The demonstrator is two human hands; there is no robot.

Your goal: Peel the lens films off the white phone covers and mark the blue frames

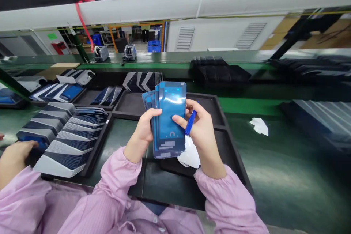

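My left hand (pixel 144 128) is closed round the left edge of a small fanned stack of phone-sized panels (pixel 151 99) covered in blue film. My right hand (pixel 202 126) pinches the right edge of the front panel (pixel 172 117), thumb on its face. A blue pen-like tool (pixel 191 121) is tucked in the same hand, its tip pointing down. Below the panels, white paper pieces (pixel 189 153) lie over a black tray (pixel 231 153); the panels and my right hand partly hide them.
At left, a tray (pixel 100 150) holds rows of stacked panels, with a co-worker's hand (pixel 16 155) beside it. More filled trays (pixel 142 80) stand behind. White scraps (pixel 259 126) lie on the green bench at right, near blurred panel stacks (pixel 323 124). Tape dispensers (pixel 129 52) sit farther back.
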